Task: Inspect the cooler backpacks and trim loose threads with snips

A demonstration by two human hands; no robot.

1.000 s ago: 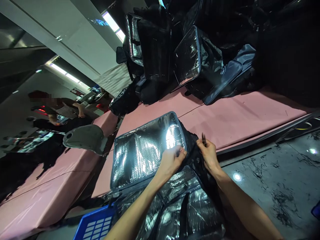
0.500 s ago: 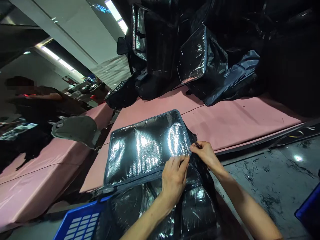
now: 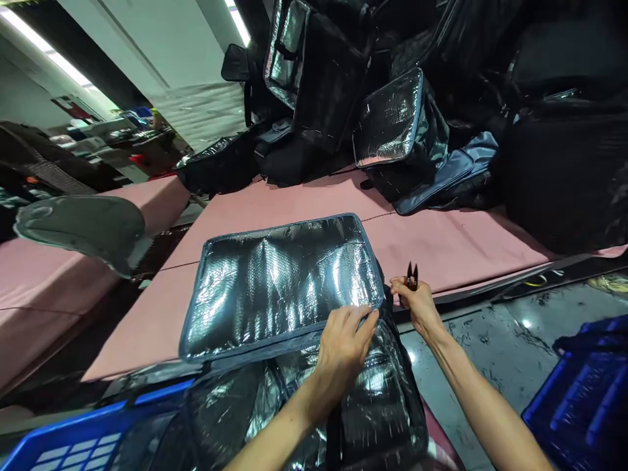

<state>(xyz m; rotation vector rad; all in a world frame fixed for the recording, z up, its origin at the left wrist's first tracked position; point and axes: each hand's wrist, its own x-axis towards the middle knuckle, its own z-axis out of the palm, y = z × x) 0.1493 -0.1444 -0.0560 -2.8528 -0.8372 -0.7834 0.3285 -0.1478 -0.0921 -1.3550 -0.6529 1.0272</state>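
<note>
An open insulated bag (image 3: 373, 405) with silver foil lining sits in front of me, its foil lid (image 3: 275, 288) flipped back flat onto the pink table (image 3: 441, 242). My left hand (image 3: 343, 343) presses on the lid's near right corner, fingers on the grey edge binding. My right hand (image 3: 417, 302) is just to the right of that corner and grips small black thread snips (image 3: 411, 275), their two tips pointing up.
A heap of black and foil-lined bags (image 3: 392, 118) fills the table's far side. Blue plastic crates stand at the lower left (image 3: 63, 445) and lower right (image 3: 583, 399). A grey chair seat (image 3: 83, 229) is at the left. Polished dark floor (image 3: 495, 353) lies to the right.
The view swung right and down. My right hand drew away from the lid's corner to the right, snips now upright. My left hand stayed on the corner.
</note>
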